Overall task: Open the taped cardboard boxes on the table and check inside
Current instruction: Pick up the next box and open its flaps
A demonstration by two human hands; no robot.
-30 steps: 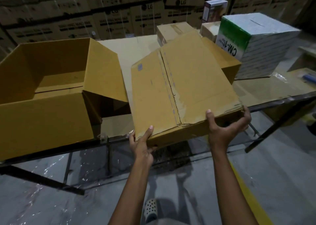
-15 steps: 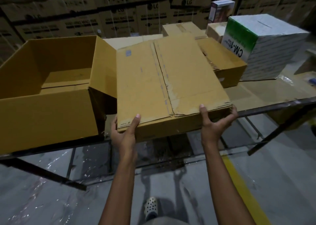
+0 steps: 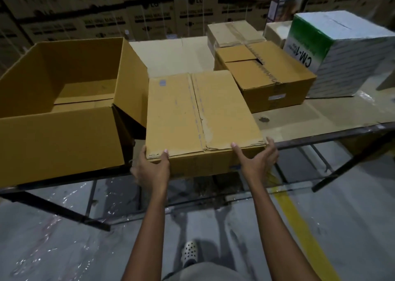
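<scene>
Box in hand: the closed box [image 3: 201,118] lies at the near edge of the table [image 3: 320,118], its near end past that edge, just right of the open box [image 3: 53,135] and near-left of the second brown box [image 3: 271,82].
Left hand: the left hand [image 3: 151,169] grasps the near-left corner, thumb on top, fingers curled below.
Right hand: the right hand [image 3: 256,163] grasps the near-right corner, thumb on top, fingers round the side.
Seam: the seam [image 3: 197,109] runs near to far down the middle of the top, with torn paper beside its near end.
Step in hand: I judge this to be setting the box down for opening. I would slide it farther onto the table so it cannot tip, then hold it down with one hand and start at the frayed near end.
Hidden: the fingers underneath, whether the base lies flat, whether any tape holds the flaps, and the contents. The small blue mark on top is unreadable.
</scene>
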